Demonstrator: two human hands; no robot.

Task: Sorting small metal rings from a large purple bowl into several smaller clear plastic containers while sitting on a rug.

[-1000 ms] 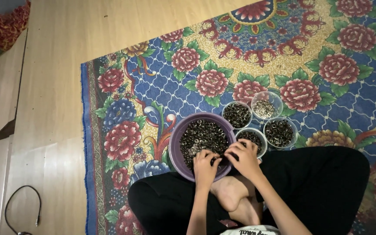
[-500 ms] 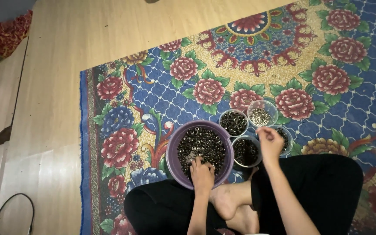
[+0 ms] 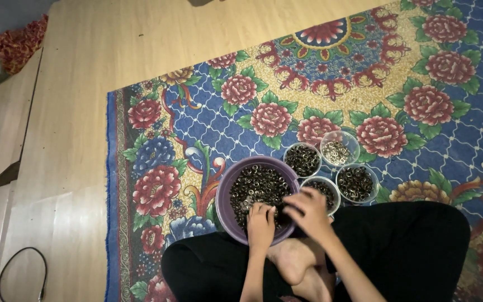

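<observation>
A purple bowl full of small dark metal rings sits on the carpet in front of my crossed legs. My left hand rests in the near side of the bowl, fingers down among the rings. My right hand is at the bowl's near right edge, fingers curled over the rings next to the left hand. Whether either hand pinches a ring is hidden. To the right of the bowl stand several small clear bowls holding sorted rings.
A floral carpet in blue, red and yellow covers the floor on the right. Bare wooden floor lies to the left, with a black cable at the lower left and a red-patterned cloth at the upper left.
My right hand has come back from the small bowls on the right to the purple bowl, beside my left hand. The left hand stayed in the bowl.
</observation>
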